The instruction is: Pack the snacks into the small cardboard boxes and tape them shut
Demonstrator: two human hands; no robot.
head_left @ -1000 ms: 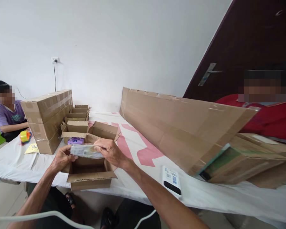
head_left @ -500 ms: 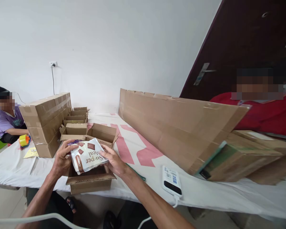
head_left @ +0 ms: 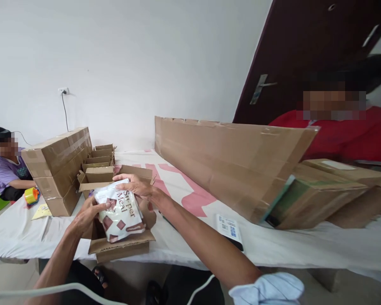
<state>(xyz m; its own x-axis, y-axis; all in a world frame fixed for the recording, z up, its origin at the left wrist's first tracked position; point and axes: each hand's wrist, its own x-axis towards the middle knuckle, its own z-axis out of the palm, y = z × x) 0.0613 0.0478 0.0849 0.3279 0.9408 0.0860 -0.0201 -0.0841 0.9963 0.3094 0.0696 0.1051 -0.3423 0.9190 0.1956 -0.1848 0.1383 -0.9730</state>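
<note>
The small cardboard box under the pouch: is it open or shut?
Open. The box has its top flaps folded outward, and both hands, left hand and right hand, hold the Super Meal pouch over its opening.

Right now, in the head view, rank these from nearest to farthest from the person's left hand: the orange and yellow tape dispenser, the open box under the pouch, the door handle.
From the left hand:
1. Open box, just below and right.
2. Tape dispenser, far left on the table.
3. Door handle, upper right on the dark door.

bare forearms, lt blue rolled sleeve (head_left: 266, 289)
</note>
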